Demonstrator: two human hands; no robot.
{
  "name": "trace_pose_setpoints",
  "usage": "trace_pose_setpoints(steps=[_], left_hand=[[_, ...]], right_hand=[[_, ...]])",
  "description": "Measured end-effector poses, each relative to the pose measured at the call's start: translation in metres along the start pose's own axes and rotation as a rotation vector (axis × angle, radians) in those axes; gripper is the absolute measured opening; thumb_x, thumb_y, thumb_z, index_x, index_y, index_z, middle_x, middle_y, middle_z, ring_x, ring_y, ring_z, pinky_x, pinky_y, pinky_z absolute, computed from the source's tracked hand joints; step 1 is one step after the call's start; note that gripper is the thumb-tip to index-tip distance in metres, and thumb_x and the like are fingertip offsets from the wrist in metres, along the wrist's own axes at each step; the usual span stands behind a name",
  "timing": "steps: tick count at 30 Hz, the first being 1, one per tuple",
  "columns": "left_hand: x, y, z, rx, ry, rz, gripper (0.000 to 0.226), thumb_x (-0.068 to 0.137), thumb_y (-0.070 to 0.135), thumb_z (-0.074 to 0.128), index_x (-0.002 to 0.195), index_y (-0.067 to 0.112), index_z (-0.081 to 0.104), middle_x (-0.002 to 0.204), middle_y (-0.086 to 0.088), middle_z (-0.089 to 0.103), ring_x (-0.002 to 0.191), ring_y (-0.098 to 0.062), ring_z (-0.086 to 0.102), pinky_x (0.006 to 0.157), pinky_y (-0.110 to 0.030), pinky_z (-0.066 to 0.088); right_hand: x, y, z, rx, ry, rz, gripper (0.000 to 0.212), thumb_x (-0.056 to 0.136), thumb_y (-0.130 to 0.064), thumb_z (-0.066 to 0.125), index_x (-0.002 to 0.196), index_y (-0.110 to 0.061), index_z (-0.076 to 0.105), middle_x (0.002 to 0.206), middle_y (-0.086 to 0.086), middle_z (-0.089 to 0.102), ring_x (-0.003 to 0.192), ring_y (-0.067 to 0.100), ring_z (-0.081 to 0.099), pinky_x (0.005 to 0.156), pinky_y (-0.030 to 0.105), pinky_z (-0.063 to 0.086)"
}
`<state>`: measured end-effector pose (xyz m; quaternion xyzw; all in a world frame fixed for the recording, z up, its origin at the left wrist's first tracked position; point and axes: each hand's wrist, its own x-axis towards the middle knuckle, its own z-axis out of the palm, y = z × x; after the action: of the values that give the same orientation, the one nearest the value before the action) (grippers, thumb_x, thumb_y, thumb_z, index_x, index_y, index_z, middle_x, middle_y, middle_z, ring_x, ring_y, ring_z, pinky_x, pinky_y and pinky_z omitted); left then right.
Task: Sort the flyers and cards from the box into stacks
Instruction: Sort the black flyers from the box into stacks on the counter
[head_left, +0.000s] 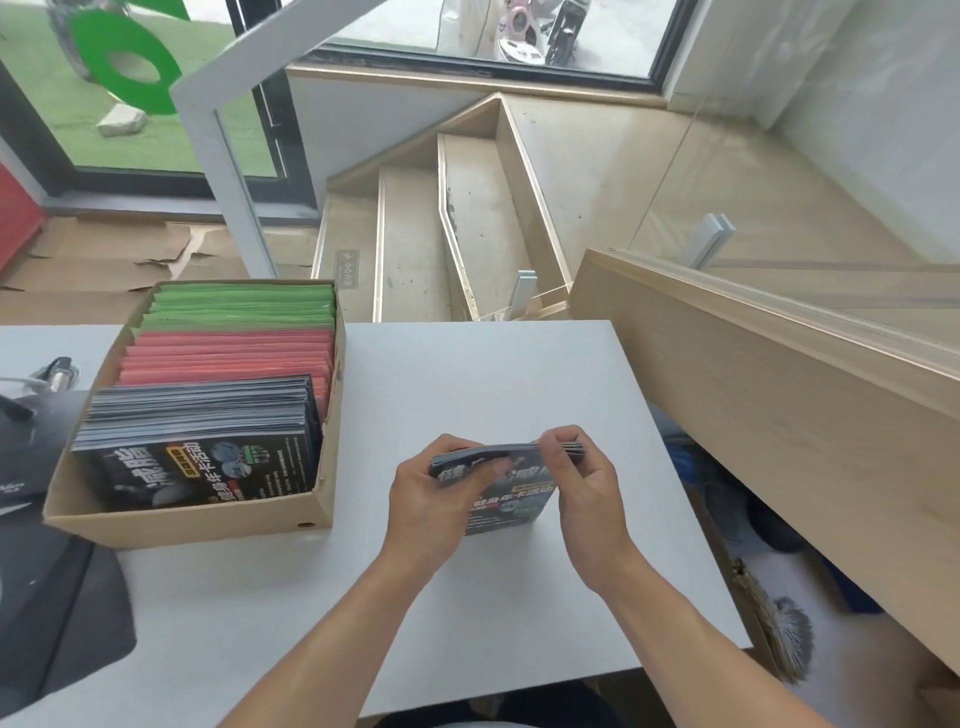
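Note:
A cardboard box (218, 522) stands on the left of the white table (467, 374). It holds black flyers (202, 441) at the front, red cards (228, 353) in the middle and green cards (244, 306) at the back. A small bundle of black flyers (511, 499) stands on its lower edge on the table, to the right of the box. My left hand (431, 499) grips its left side and my right hand (587, 488) pinches its upper right edge.
A black bag or pad (47, 597) lies at the table's left edge, with a pen-like object (54, 374) behind it. A wooden ledge with a glass panel (779, 374) runs along the right. Stairs (441, 234) drop away beyond the table's far edge.

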<state>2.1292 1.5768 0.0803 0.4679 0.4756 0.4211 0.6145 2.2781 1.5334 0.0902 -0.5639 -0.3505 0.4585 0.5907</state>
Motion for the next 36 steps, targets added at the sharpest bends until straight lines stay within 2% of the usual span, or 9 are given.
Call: trace_pose_setpoints(steps=[7,18,20,24,28,30,32,34,36], left_hand=[[0.024,0.024,0.028,-0.042,0.058,0.005,0.025,0.07,0.026,0.091,0.084,0.013,0.075,0.084,-0.019,0.075,0.087,-0.043,0.071,0.083,-0.062,0.057],[0.048,0.015,0.062,0.017,0.124,-0.064,0.013,0.079,0.02,0.085,0.087,0.014,0.077,0.081,-0.01,0.077,0.08,-0.026,0.075,0.085,-0.044,0.058],[0.052,0.015,0.066,0.03,0.145,-0.071,0.01,0.079,0.021,0.085,0.085,0.015,0.078,0.077,-0.007,0.077,0.073,-0.02,0.073,0.082,-0.04,0.057],[0.069,0.017,0.072,0.005,0.193,-0.101,0.01,0.078,0.022,0.085,0.081,0.015,0.079,0.079,-0.005,0.078,0.077,-0.023,0.075,0.08,-0.037,0.058],[0.105,0.01,0.08,0.043,0.177,-0.163,0.014,0.088,0.029,0.078,0.099,0.02,0.073,0.091,-0.001,0.079,0.085,-0.022,0.076,0.08,-0.038,0.06],[0.124,-0.002,0.084,0.128,0.104,-0.173,0.028,0.093,0.027,0.072,0.118,0.025,0.061,0.113,0.002,0.073,0.097,-0.017,0.071,0.083,-0.035,0.059],[0.137,-0.02,0.091,0.297,-0.006,-0.195,0.066,0.093,0.026,0.073,0.148,0.029,0.037,0.138,0.007,0.055,0.117,-0.013,0.06,0.092,-0.031,0.052],[0.146,-0.042,0.098,0.575,-0.14,-0.194,0.097,0.087,0.03,0.079,0.16,0.025,0.016,0.157,0.004,0.035,0.142,-0.016,0.037,0.113,-0.036,0.038],[0.151,-0.06,0.105,0.813,-0.255,-0.181,0.116,0.079,0.037,0.084,0.162,0.021,0.004,0.166,-0.001,0.019,0.154,-0.018,0.013,0.124,-0.035,0.02]], right_hand=[[0.034,-0.021,-0.026,0.077,-0.127,-0.073,0.026,0.088,-0.02,0.064,0.103,0.0,0.058,0.091,0.004,0.066,0.086,0.014,0.064,0.072,0.023,0.052],[0.071,-0.004,-0.049,0.041,-0.091,0.035,0.015,0.095,-0.006,0.062,0.11,-0.006,0.064,0.102,0.008,0.075,0.094,0.019,0.071,0.075,0.025,0.055],[0.076,0.006,-0.054,0.01,-0.092,0.084,0.019,0.098,-0.005,0.059,0.115,-0.011,0.065,0.105,0.004,0.076,0.099,0.021,0.072,0.075,0.025,0.056],[0.08,0.034,-0.058,-0.119,-0.072,0.106,0.021,0.103,-0.015,0.057,0.12,-0.025,0.06,0.112,-0.004,0.074,0.106,0.017,0.07,0.088,0.036,0.057],[0.094,0.039,-0.062,-0.257,0.07,0.131,0.01,0.105,-0.024,0.053,0.114,-0.029,0.054,0.103,-0.008,0.071,0.088,0.005,0.072,0.065,0.023,0.058],[0.113,0.036,-0.071,-0.348,0.131,0.133,0.012,0.105,-0.028,0.052,0.117,-0.028,0.051,0.104,-0.009,0.068,0.084,0.006,0.072,0.059,0.018,0.056],[0.139,0.036,-0.085,-0.47,0.18,0.149,0.014,0.106,-0.03,0.051,0.12,-0.027,0.049,0.105,-0.007,0.066,0.082,0.009,0.07,0.058,0.02,0.056],[0.168,0.039,-0.101,-0.609,0.227,0.196,0.013,0.106,-0.029,0.049,0.118,-0.025,0.048,0.102,-0.002,0.066,0.082,0.013,0.07,0.06,0.031,0.06],[0.194,0.043,-0.115,-0.701,0.267,0.269,0.01,0.106,-0.027,0.048,0.115,-0.023,0.047,0.096,0.002,0.066,0.078,0.02,0.07,0.064,0.042,0.062]])
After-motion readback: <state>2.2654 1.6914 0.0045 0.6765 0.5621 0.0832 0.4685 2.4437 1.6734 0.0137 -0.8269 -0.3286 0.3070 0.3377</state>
